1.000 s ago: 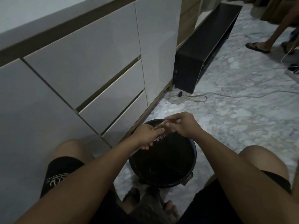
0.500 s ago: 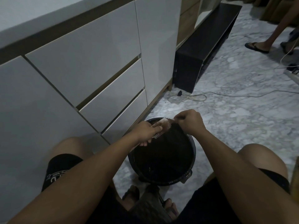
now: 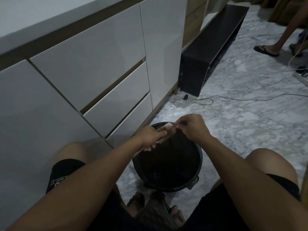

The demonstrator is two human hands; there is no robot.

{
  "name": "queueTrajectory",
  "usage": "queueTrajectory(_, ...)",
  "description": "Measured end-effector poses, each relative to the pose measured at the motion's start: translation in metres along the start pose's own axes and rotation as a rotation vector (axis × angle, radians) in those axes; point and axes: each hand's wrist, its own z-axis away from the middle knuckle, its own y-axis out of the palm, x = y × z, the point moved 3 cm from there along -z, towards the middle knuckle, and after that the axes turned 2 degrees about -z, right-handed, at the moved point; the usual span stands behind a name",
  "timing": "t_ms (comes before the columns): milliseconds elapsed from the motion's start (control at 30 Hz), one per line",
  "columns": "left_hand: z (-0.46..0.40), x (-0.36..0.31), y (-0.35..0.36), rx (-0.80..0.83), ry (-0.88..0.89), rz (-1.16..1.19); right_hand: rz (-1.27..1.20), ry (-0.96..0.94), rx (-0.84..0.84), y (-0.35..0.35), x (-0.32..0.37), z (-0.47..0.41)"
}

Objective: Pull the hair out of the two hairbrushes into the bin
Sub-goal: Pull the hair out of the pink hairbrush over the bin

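A round black bin stands on the marble floor between my knees. Over its far rim my left hand grips a light-coloured hairbrush with pale bristles facing the bin. My right hand is at the brush's far end, its fingertips pinching at the bristles there; hair is too fine and dark to make out. A second hairbrush is not in view.
White drawer fronts run along the left. A black low cabinet stands beyond, with a pale cable coiled on the floor before it. Another person's sandalled feet are at the far right. My own feet sit below the bin.
Both hands and the brush have shifted slightly toward the bin's far rim. My right hand has moved from over the brush's middle to its far end.
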Motion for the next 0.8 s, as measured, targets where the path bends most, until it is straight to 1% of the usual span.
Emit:
queueTrajectory(167, 0.001, 0.009, -0.004, -0.026, -0.01, 0.012, 0.026, 0.115, -0.096, -0.011, -0.015, -0.006)
queueTrajectory(233, 0.001, 0.01, -0.005, -0.024, -0.011, 0.017, 0.026, 0.121, -0.082, -0.01, -0.017, -0.006)
queueTrajectory(267, 0.002, 0.009, -0.005, -0.024, -0.008, 0.018, 0.023, 0.107, -0.049, -0.008, -0.016, -0.005)
queueTrajectory(433, 0.004, 0.002, -0.003, -0.023, -0.005, 0.039, -0.056, -0.004, 0.225, 0.009, -0.001, 0.006)
queueTrajectory(533, 0.005, -0.002, -0.004, -0.022, -0.017, 0.071, -0.037, -0.079, 0.279, 0.013, 0.007, 0.009)
queueTrajectory(633, 0.007, -0.003, -0.004, -0.032, -0.045, 0.131, -0.029, -0.132, 0.228, 0.01, 0.01, 0.008)
queueTrajectory(733, 0.008, -0.002, -0.004, -0.048, -0.057, 0.141, 0.005, -0.196, 0.11, 0.007, 0.01, 0.007)
queueTrajectory(800, 0.008, -0.001, -0.005, -0.062, -0.05, 0.128, -0.001, -0.152, 0.055, 0.004, 0.008, 0.005)
